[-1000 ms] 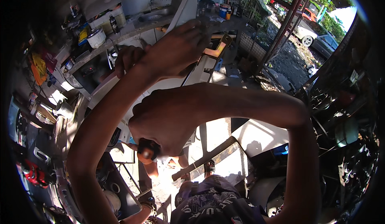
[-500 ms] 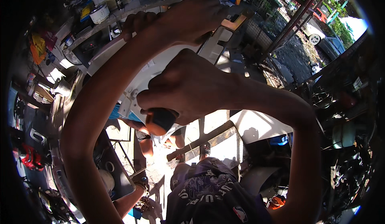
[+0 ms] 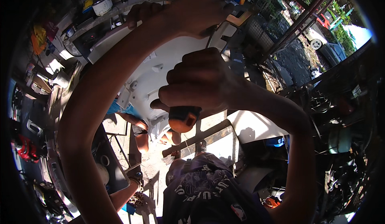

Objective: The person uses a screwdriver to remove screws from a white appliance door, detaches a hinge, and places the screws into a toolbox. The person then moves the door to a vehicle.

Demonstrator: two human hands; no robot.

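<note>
My right hand (image 3: 196, 81) is closed round a black and orange tool (image 3: 184, 119). Only its rounded lower end shows below my fingers, and its kind is hidden. Farther off, my left hand (image 3: 200, 13) is bent over the far right part of a large white moulded panel (image 3: 160, 49). Its fingers are curled in shadow, and whatever they grip cannot be made out. Beside my left forearm, a second dark fist (image 3: 142, 13) rests at the panel's far edge, apparently another person's. A tan block-like piece (image 3: 240, 19) lies just right of my left hand.
A person in blue (image 3: 116, 107) is partly hidden under the panel at left. Another person's forearm (image 3: 124, 194) reaches in at lower left. A long wooden plank (image 3: 200, 137) lies near my feet. A white pot (image 3: 102, 6) stands on the far counter; wire fencing (image 3: 260, 27) rises at right.
My right hand has shifted right with the black and orange tool and turned, so more curled fingers show. My left hand has moved slightly right. The whole view has shifted a little.
</note>
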